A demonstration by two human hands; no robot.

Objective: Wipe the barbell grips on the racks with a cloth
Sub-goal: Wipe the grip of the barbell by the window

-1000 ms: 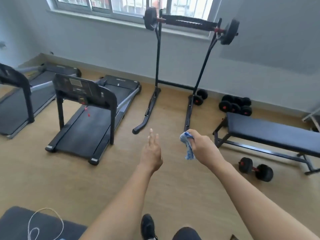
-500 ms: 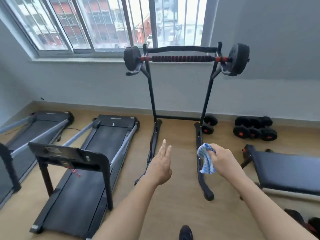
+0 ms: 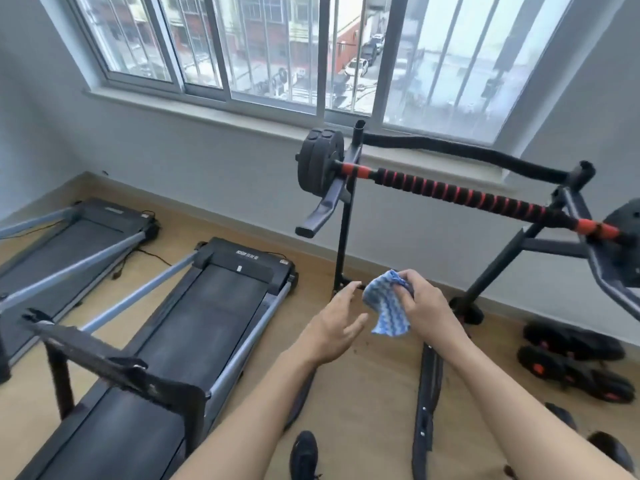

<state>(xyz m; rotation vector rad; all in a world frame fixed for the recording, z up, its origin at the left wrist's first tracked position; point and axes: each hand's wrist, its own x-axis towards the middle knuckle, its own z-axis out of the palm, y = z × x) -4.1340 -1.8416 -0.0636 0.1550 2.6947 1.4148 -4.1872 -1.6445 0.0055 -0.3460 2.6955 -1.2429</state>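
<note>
1. Head view: the wiping has not started, I think. The crumpled blue and white cloth [image 3: 388, 306] is not touching the long black and red striped barbell grip [image 3: 464, 195] on the black metal rack [image 3: 343, 237].
2. The grip sits in the upper right of the frame, well above both hands.
3. The right hand [image 3: 427, 306] pinches the cloth in the middle of the frame.
4. The left hand [image 3: 334, 327] is just beside the cloth, fingers [image 3: 353, 323] spread and holding nothing.
</note>
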